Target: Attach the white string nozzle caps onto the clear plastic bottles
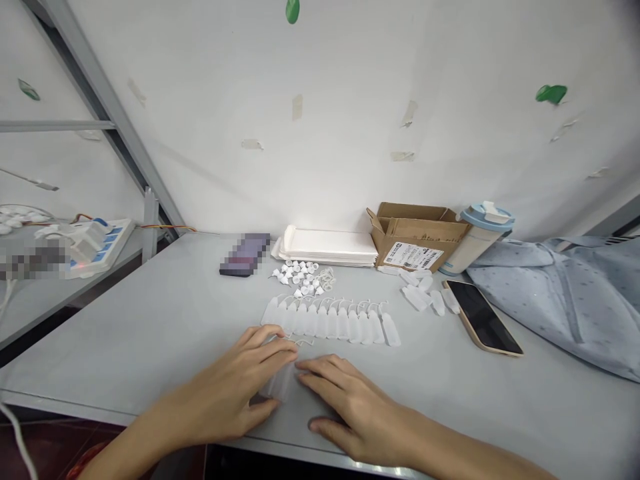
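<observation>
My left hand (257, 380) arches over a few small translucent plastic bottles (281, 385) lying near the table's front edge, its fingertips at their upper ends and its thumb at their lower ends. Thin white strips stick out above them. My fingers partly hide these bottles. Just to the right, my right hand (350, 407) rests palm down, fingers apart and holding nothing. Beyond both hands lies a row of several similar bottles (327, 322), side by side, with thin white strips at their tops. White pointed caps (300, 273) and pale rings (327, 279) are heaped behind the row.
Loose translucent bottles (417, 297) lie to the right, beside a phone (485, 317) and grey-blue cloth (555, 300). Against the wall stand white packets (330, 245), an open cardboard box (420, 233) and a tumbler (475, 240). A blurred dark object (245, 255) lies left of the packets.
</observation>
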### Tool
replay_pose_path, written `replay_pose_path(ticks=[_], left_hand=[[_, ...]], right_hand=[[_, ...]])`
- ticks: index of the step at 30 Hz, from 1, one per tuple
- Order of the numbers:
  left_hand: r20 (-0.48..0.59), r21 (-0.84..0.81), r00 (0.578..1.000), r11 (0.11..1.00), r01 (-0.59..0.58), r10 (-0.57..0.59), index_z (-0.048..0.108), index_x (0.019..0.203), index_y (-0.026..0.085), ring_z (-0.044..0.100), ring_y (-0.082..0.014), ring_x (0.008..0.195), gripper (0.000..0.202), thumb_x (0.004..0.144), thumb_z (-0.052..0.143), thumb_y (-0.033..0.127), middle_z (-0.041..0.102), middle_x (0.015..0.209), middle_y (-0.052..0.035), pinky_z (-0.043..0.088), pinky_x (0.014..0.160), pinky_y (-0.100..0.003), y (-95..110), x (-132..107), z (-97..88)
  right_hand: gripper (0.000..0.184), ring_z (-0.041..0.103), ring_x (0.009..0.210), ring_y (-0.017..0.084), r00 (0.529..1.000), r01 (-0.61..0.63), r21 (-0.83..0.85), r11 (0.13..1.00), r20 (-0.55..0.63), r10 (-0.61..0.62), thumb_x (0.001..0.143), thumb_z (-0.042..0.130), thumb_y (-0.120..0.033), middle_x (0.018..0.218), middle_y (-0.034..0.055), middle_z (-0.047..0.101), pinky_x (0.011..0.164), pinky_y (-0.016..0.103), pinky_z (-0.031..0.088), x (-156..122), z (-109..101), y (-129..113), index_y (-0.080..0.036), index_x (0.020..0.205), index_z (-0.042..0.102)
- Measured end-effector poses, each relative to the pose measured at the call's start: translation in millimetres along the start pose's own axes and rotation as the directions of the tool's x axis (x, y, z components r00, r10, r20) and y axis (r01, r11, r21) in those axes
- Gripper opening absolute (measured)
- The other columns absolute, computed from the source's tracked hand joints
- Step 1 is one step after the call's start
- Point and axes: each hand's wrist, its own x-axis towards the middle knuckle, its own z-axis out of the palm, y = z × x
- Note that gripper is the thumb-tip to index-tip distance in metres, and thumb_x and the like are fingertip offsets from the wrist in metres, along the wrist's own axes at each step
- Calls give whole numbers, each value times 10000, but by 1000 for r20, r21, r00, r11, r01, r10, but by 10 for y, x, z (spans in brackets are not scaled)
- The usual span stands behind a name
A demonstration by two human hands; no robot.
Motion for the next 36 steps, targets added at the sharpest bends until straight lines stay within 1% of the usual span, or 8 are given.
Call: replay_pose_path(ticks=[5, 11, 15, 21, 25, 30, 33, 36], left_hand=[[-6, -26, 1000, 1000, 12, -12, 443, 1275, 252, 370, -264, 1230, 557, 747, 549, 112, 541, 1238, -33, 398, 962, -395, -49, -29, 40], [14, -20, 999, 999, 35, -35, 434, 1276, 254, 340, -261, 1255, 540, 765, 555, 129, 523, 1258, -31, 393, 979, -401, -75, -56, 51], [0, -17, 1000, 1000, 23, -24, 442, 1263, 252, 361, -257, 1242, 512, 778, 555, 135, 528, 1250, -35, 397, 974, -399, -68, -71, 37], [-67, -12, 998, 1000, -9, 8, 462, 1249, 263, 397, -252, 1219, 494, 784, 574, 141, 553, 1219, -35, 417, 958, -378, -57, -71, 35], [-55, -10, 999, 1000, -2, 2, 472, 1237, 260, 395, -250, 1219, 488, 779, 578, 129, 557, 1211, -33, 414, 969, -379, -58, -68, 39], [-28, -2, 1000, 1000, 11, -11, 447, 1261, 264, 372, -258, 1233, 512, 784, 579, 132, 541, 1234, -32, 405, 982, -394, -56, -86, 45], [-45, -1, 999, 1000, -6, 6, 448, 1266, 267, 390, -254, 1223, 518, 784, 574, 126, 543, 1233, -37, 404, 987, -396, -52, -90, 43], [-61, -1, 998, 1000, -12, 12, 454, 1264, 267, 403, -250, 1217, 514, 785, 570, 118, 549, 1225, -39, 411, 983, -392, -50, -82, 41]], right_hand=[[518, 382, 1225, 236, 1000, -15, -24, 1000, 6, 16, 852, 543, -253, 1370, 132, 419, 1033, 377, 358, -4, 5, 8, -133, 1339, 415], [519, 387, 1221, 235, 1000, -9, -27, 1000, -2, 9, 854, 535, -253, 1376, 126, 413, 1029, 383, 363, -8, 11, 14, -146, 1346, 407], [518, 383, 1225, 234, 1000, -6, -27, 1000, -4, 6, 854, 536, -251, 1377, 127, 415, 1031, 383, 360, -4, 9, 6, -145, 1345, 409], [521, 382, 1225, 234, 1000, 11, -17, 1000, -12, -11, 858, 530, -250, 1384, 111, 413, 1020, 388, 368, -8, 3, 7, -170, 1355, 393], [505, 377, 1232, 232, 1000, 18, -15, 1000, -14, -18, 858, 532, -254, 1387, 107, 412, 1027, 384, 360, -4, 7, 14, -170, 1341, 408], [478, 376, 1231, 227, 1000, 13, -18, 1000, -12, -14, 860, 530, -258, 1387, 110, 405, 1028, 373, 362, -10, 14, 14, -155, 1318, 433], [468, 379, 1231, 238, 1000, -1, -23, 1000, -18, 1, 858, 532, -264, 1374, 132, 403, 1019, 386, 371, -19, 19, 17, -147, 1304, 447], [473, 375, 1234, 243, 1000, 4, -16, 1000, -24, -5, 860, 528, -264, 1381, 128, 396, 1018, 402, 371, -19, 20, 22, -163, 1313, 436]])
